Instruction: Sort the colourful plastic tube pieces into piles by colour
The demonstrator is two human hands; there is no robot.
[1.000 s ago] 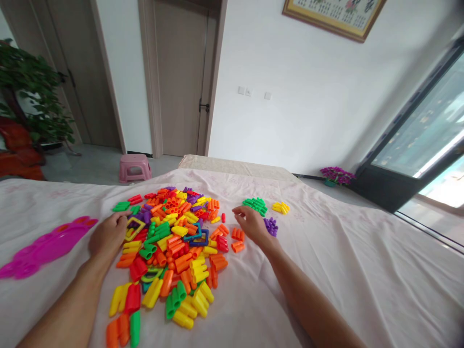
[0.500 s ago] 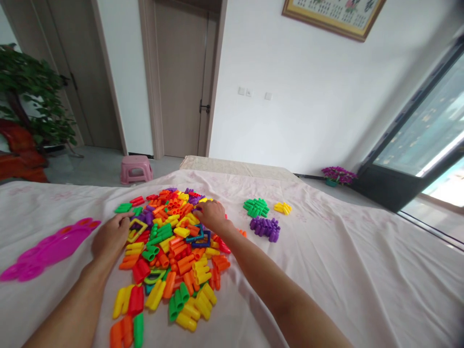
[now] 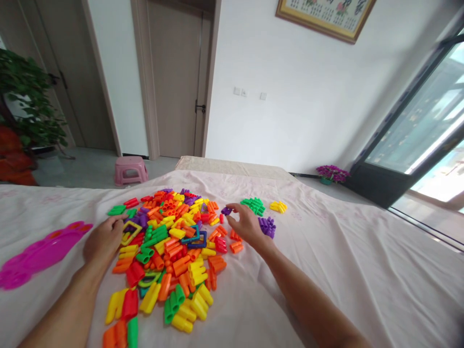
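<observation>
My right hand (image 3: 245, 223) is pinched on a small purple plastic building piece (image 3: 226, 210), held just right of a heap of toy building pieces. My left hand (image 3: 104, 238) rests at the heap's left edge, fingers stretched toward it, with nothing visible in them. Beside those fingertips lies a yellow square frame piece (image 3: 131, 233). The heap mixes orange, yellow, red, green and purple tube-shaped pieces (image 3: 176, 249). Beyond my right hand sit a green group (image 3: 253, 206), a purple group (image 3: 267, 227) partly covered by the hand, and a small yellow group (image 3: 278, 207).
A magenta plastic tray (image 3: 43, 253) lies left of my left forearm. All of this rests on a pale, wrinkled cloth (image 3: 344, 270). Past its far edge are a pink stool (image 3: 130, 169), a closed door (image 3: 174, 82) and a pot of purple flowers (image 3: 331, 173).
My right hand has come out of the heap and moved right, carrying a purple piece toward the sorted groups. The left hand stays at the heap's left edge. The view has shifted slightly.
</observation>
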